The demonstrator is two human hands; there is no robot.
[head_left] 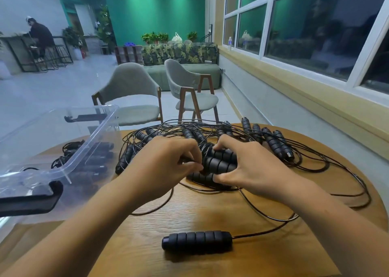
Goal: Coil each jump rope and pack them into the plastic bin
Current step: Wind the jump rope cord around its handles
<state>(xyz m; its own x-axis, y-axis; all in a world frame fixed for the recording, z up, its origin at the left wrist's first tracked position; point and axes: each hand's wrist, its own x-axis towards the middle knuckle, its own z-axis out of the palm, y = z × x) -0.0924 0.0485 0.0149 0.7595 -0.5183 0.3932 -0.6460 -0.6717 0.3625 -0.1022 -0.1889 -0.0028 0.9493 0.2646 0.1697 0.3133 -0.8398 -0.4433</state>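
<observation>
1. The bundle of black foam handles (219, 163) lay mid-table, between your hands, amid tangled cord.
2. Your left hand (168, 163) was curled, fingertips pinching thin cord at the bundle's left end.
3. Your right hand (250, 167) clasped the handles, fingers over, thumb beneath.
4. The plastic bin (63, 150) stood left (handles inside); a lone handle (196, 242) lay nearest you on the wooden table (210, 213).

Black ribbed rope handles (219, 163), black cords (328, 189); tan wood-grain table (189, 213); clear bin (69, 150), black latches.
</observation>
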